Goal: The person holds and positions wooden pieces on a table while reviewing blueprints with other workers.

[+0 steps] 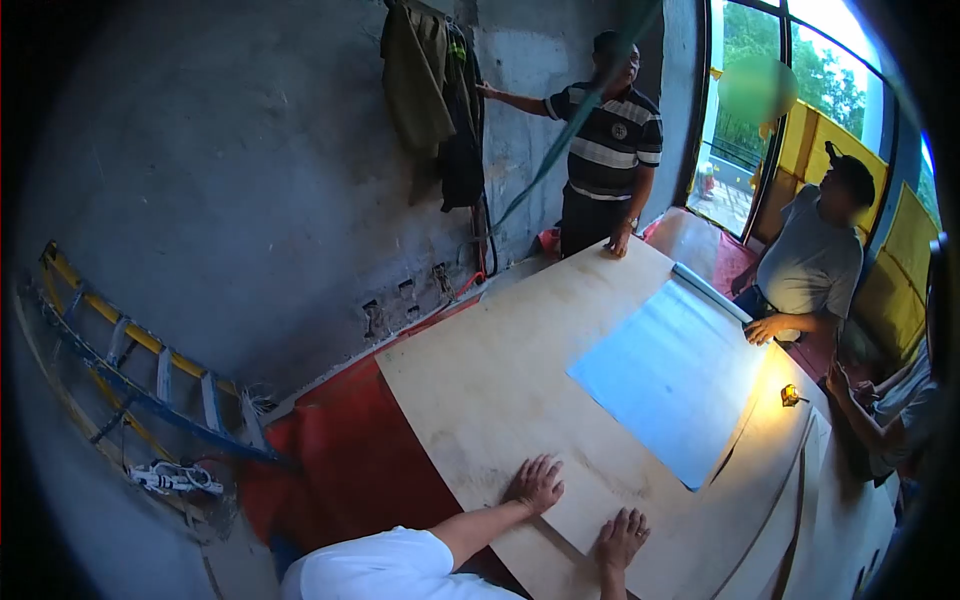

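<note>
My left hand (537,484) lies flat on the pale wooden board (480,400), fingers apart, near the board's front edge. To its right, my right hand (623,538) also rests on the wood with its fingers spread and a ring on one finger. Neither hand holds anything. Beyond them a partly unrolled bluish-white sheet (670,370) lies on the board, its rolled end (712,291) at the far side. A small yellow lamp or tool (793,395) stands right of the sheet, beside a bright patch of light.
One person (615,150) stands behind the board, a hand on its edge. Another person (815,250) touches the sheet's rolled end; a third is at the right edge. A ladder (150,350) leans at left. Red sheeting (350,460) covers the floor. Clothes (425,90) hang on the wall.
</note>
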